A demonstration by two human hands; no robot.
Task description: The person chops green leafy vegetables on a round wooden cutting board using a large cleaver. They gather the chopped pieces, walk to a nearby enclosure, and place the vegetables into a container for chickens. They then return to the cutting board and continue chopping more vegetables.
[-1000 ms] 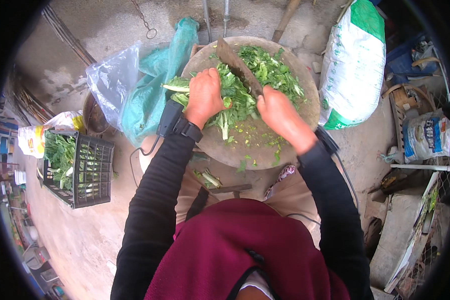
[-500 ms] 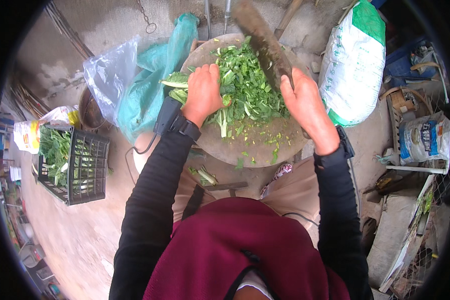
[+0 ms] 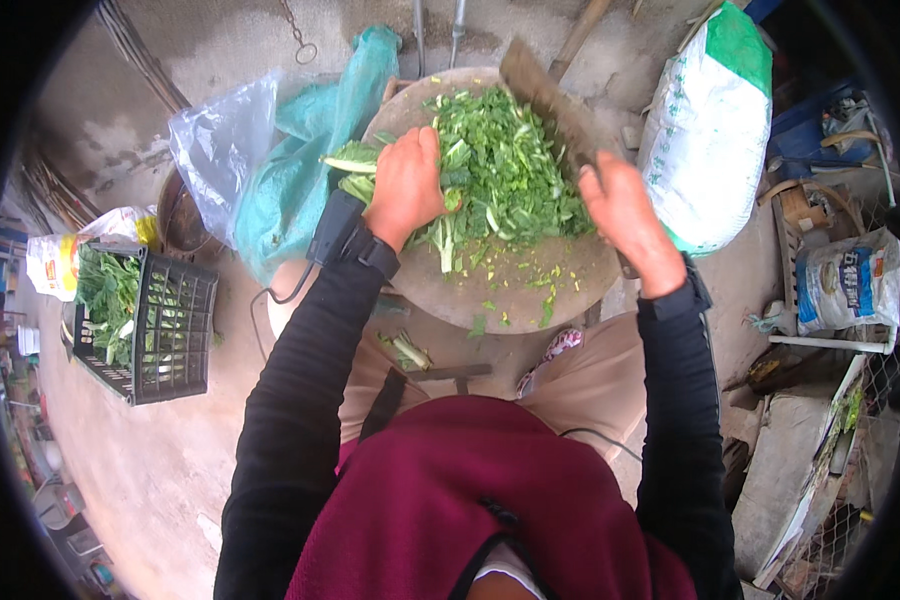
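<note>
My left hand (image 3: 402, 185) grips a bunch of leafy greens (image 3: 355, 163) at the left side of a round board (image 3: 530, 290), fingers curled over the stalks. My right hand (image 3: 628, 222) is closed on the handle of a large, dark cleaver (image 3: 540, 90), whose blade is tilted and blurred at the board's upper right. A heap of finely chopped greens (image 3: 500, 155) lies between my hands, with small scattered bits toward the board's near edge.
A black crate of greens (image 3: 155, 320) stands at left, near teal (image 3: 280, 210) and clear (image 3: 215, 140) plastic bags. A white-and-green sack (image 3: 705, 140) stands at right, beside assorted clutter (image 3: 820, 200). A wall with a hanging chain (image 3: 300, 40) is behind the board.
My right hand and the cleaver have moved rightward from over the middle of the greens, exposing more of the chopped heap. My left hand has shifted only slightly.
</note>
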